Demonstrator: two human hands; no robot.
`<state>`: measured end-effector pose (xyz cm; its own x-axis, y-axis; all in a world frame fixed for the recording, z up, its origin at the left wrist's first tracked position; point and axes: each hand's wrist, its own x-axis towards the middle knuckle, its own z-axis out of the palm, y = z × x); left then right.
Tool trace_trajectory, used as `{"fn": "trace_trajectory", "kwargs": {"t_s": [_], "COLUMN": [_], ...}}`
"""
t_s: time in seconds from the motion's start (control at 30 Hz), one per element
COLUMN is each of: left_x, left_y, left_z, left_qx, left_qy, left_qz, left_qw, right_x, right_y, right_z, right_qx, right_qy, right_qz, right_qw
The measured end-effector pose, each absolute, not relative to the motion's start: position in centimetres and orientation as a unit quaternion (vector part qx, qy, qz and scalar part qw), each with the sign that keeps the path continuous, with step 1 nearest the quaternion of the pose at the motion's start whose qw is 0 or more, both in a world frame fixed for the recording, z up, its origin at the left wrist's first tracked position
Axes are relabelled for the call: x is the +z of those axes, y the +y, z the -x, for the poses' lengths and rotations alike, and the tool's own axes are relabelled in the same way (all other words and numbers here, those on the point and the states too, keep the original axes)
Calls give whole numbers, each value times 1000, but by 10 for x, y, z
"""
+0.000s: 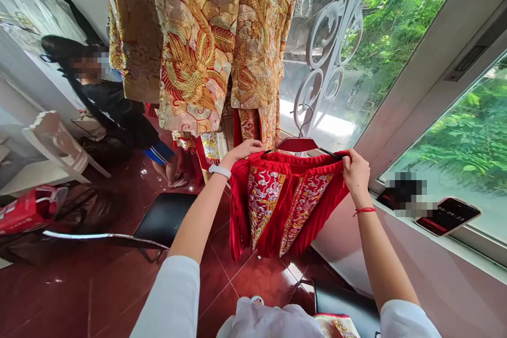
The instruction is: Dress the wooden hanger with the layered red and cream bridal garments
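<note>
The red pleated skirt with embroidered panels [267,206] hangs between the left hand [245,149] and the right hand [356,171], its waistband level with both. The dark red hanger [297,143] lies between the two grips, just behind the waistband. Above and beyond the left grip hang the gold embroidered garments [198,53]; the white scrolled metal frame [327,47] stands beyond the right grip. Right of that grip, the black-screened phone [449,216] rests on the pale windowsill [469,252]. Left of and below the left grip is the black-seated metal chair [162,222]; farther left, the white carved chair [55,142].
</note>
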<state>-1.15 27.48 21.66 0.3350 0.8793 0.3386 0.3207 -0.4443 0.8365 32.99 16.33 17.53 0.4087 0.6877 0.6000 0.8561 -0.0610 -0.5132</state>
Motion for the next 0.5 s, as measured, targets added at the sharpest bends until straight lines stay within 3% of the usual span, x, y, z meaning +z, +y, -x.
{"fn": "trace_trajectory", "kwargs": {"t_s": [0.1,0.27,0.37,0.5], "left_x": [221,240,244,232], "left_y": [271,239,212,191], "left_z": [3,-2,16,48], "left_qx": [459,568,508,363], "left_qy": [386,392,430,459], "left_qz": [-732,-711,-742,-804], "left_qw": [323,135,74,106], "right_x": [182,191,188,170], "right_y": [165,166,163,147], "right_z": [-335,-332,-330,-337], "right_qx": [-120,-180,-210,-202], "right_qy": [-536,-527,-534,-607], "right_qz": [716,695,658,616], "right_qw": [430,456,487,460]}}
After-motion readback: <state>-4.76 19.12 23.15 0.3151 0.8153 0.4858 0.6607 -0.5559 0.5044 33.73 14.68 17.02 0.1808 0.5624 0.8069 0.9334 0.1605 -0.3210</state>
